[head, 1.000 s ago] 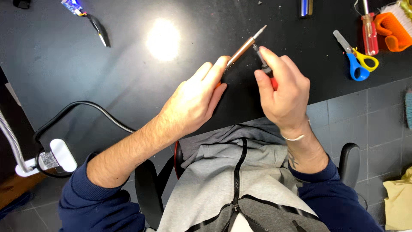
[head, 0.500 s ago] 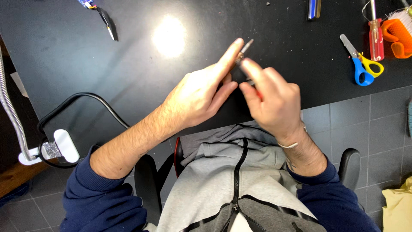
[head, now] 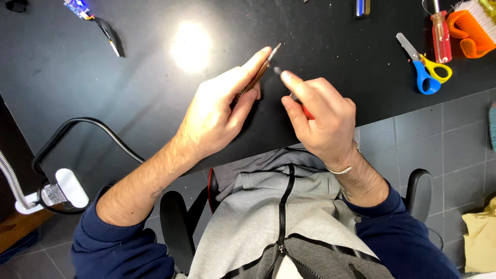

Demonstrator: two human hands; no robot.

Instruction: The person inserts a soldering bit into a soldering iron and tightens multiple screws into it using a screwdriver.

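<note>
At the far left, a black cable (head: 77, 129) is seen looping off the black surface (head: 129, 93) towards a white clamp (head: 67, 188). A thin brown rod with a metal tip (head: 261, 70) is being pinched along its length by the left hand (head: 217, 116), whose fingers are stretched nearly straight and closed on it above the surface. A red-handled tool (head: 305, 109) is being gripped by the curled right hand (head: 323, 121), its dark point being brought just beside the rod's tip; whether the two are touching cannot be told. The work is judged to be in mid-course, with both pieces being held and nothing laid down. Further right, blue-and-yellow scissors (head: 424, 67), a red screwdriver (head: 442, 39) and an orange brush (head: 473, 28) are lying unused.
</note>
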